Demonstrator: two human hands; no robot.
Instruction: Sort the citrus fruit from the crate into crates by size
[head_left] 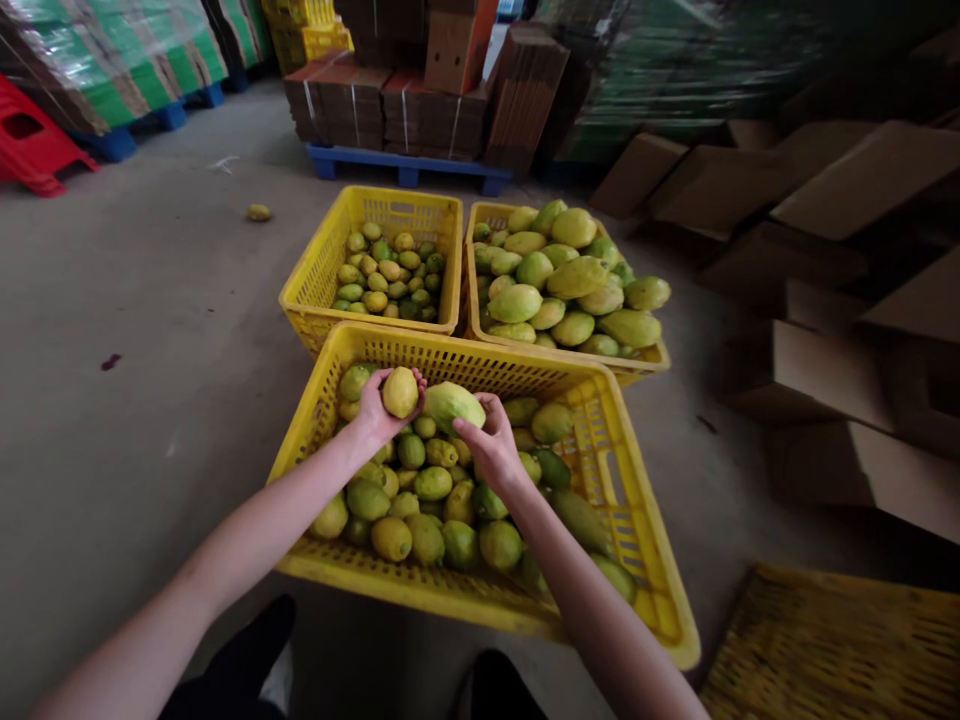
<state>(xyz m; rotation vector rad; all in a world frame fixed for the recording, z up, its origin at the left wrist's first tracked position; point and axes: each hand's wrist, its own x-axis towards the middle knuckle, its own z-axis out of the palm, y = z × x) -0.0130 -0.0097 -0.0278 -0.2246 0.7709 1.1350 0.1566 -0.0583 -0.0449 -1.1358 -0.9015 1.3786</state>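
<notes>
My left hand (380, 405) is closed around a small, roundish yellow fruit (400, 393). Just beside it, my right hand (491, 437) grips a larger, oval, pale green fruit with faint ridges, like a papaya (453, 407). Both hands are above the near yellow crate (630, 480), which holds many green and yellow fruits (433, 484) of mixed size. Some of the longer green ones (577, 517) lie on its right side, partly behind my right forearm.
Behind stand two more yellow crates: the left one (307, 270) holds small fruits, the right one (652, 358) is heaped with large ones. A stray fruit (259, 213) lies on the floor. Cardboard boxes (832, 375) are piled at right. Flat cartons (345, 105) sit on a blue pallet (409, 170).
</notes>
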